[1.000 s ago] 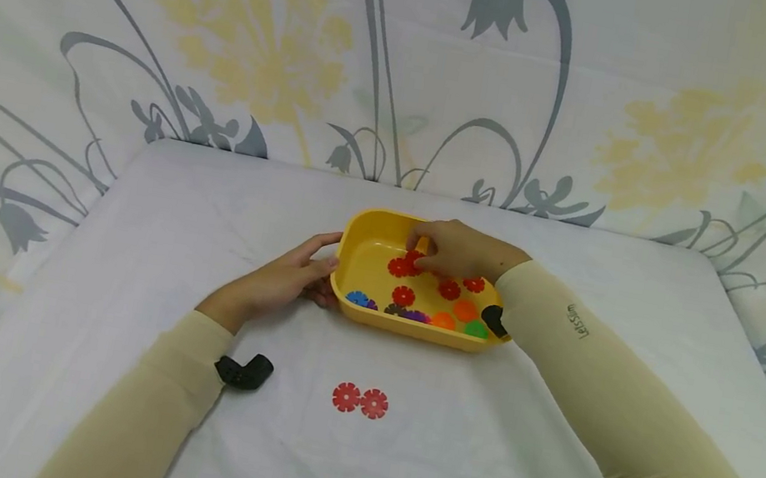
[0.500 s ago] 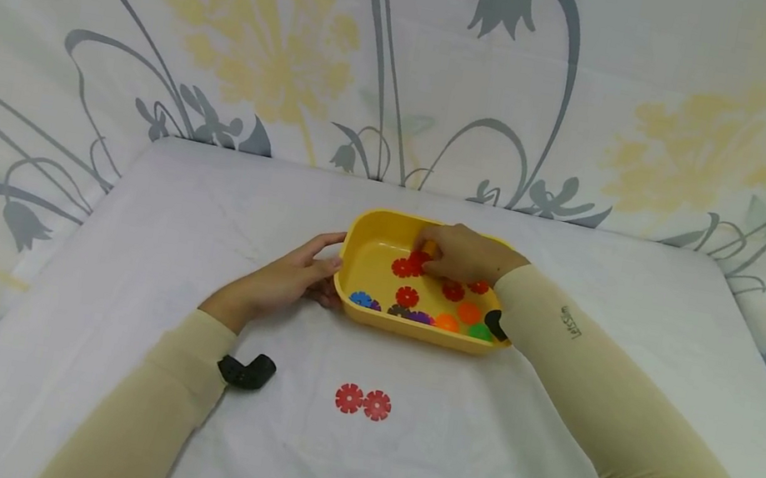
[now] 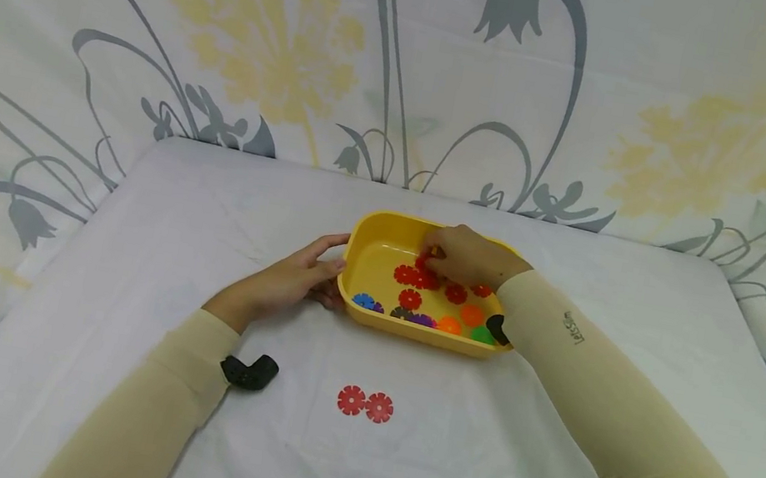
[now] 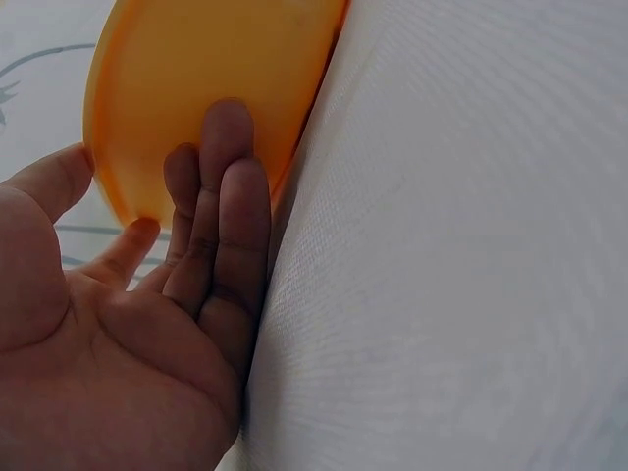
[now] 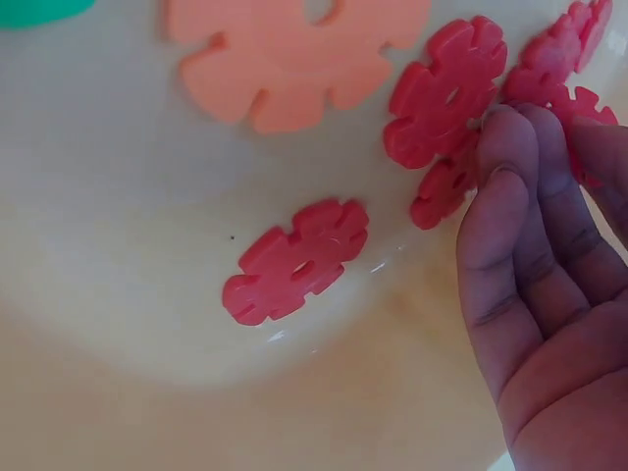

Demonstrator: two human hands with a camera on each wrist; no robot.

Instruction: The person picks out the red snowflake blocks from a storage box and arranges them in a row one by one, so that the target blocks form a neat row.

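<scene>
Near the centre of the frame, a yellow tray [image 3: 379, 260] is being touched at its left end by the left hand [image 3: 284, 282], its thumb and fingers being kept spread apart, with the fingertips being pressed to the outer wall. Inside the tray, right of centre, a red notched disc [image 5: 581, 106] is being pinched between the thumb and fingers of the right hand [image 3: 467, 255]. More red discs [image 3: 410, 299] are being seen scattered about it, while along the tray's near side blue [image 3: 363, 300], purple [image 3: 423, 320], orange [image 3: 449, 324] and green discs [image 3: 483, 334] are lying. In the lower centre, a pair of red discs [image 3: 365, 404], touching edge to edge, is being carried by the white-covered worktop [image 3: 505, 462]. Across the upper frame, flower-patterned fabric [image 3: 427, 69] is being shown. Both forearms are being covered by beige sleeves [image 3: 143, 402].
</scene>
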